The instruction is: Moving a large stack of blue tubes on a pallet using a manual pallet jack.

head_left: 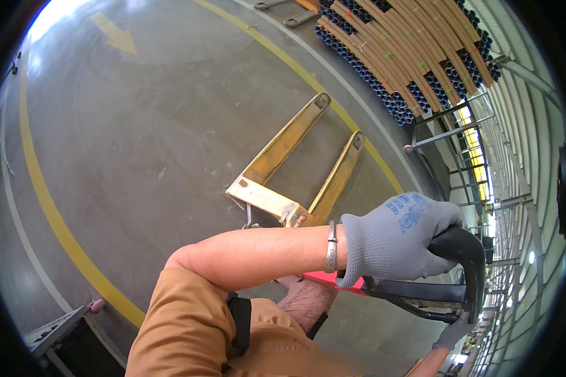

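My left hand (396, 242), in a grey knit glove with blue print, is wrapped round the upper end of a black looped handle (475, 264). On the lower part of the same handle is my right hand (456, 333), also grey-gloved and partly hidden; its fingers curl at the grip. A red and black bar (415, 290) runs from the handle back under my left forearm. Beyond that forearm the worn yellow pallet jack (264, 195) rests on the floor, its two bare forks pointing away to the upper right. My left arm covers the jack's near end.
Long brown cardboard tubes and dark blue-ended tubes (409, 56) are stacked on a metal rack (446, 132) at the far right. Yellow floor lines (50, 201) curve along both sides. A dark metal cart (75, 339) stands at the lower left. A ribbed wall (522, 125) lies right.
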`<state>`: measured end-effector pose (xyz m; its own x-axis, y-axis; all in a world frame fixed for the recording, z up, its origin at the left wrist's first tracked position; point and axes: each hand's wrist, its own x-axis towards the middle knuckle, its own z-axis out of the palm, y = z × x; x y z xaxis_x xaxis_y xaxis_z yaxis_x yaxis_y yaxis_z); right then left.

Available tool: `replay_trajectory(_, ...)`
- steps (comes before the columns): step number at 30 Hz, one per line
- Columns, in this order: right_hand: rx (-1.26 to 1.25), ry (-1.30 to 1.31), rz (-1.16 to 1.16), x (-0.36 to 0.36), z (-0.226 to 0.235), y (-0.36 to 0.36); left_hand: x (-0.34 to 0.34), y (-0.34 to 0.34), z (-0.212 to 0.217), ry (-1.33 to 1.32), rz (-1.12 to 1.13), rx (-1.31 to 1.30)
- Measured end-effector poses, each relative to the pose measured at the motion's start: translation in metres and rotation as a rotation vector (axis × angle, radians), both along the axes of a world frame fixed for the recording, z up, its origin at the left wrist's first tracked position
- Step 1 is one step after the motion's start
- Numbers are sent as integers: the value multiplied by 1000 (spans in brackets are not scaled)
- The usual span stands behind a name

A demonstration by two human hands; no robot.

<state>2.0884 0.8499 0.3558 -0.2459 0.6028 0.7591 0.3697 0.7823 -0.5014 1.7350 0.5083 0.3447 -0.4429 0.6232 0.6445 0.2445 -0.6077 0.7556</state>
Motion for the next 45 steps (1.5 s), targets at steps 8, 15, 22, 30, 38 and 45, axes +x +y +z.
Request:
replay_trajectory(8,-83,76,-46,-26,2,-22,-9,5,1,7,-11,-33)
replay_trajectory(15,-92,16,-38,1,-6,3,-13,7,-2,33,-30,-23)
replay_trajectory(22,-168,11,-42,14,-15,-8,-33,6,-2,99,-36,-16)
replay_trajectory(30,-102,140,-61,-60,-14,-60,-54,4,-7,49,-43,-169)
replay_trajectory(38,-210,262,79,-118,-17,-65,-86,22,-14,31,165,-158)
replay_trajectory(45,-187,289,6,-156,-22,-25,-121,60,-11,58,400,-160)
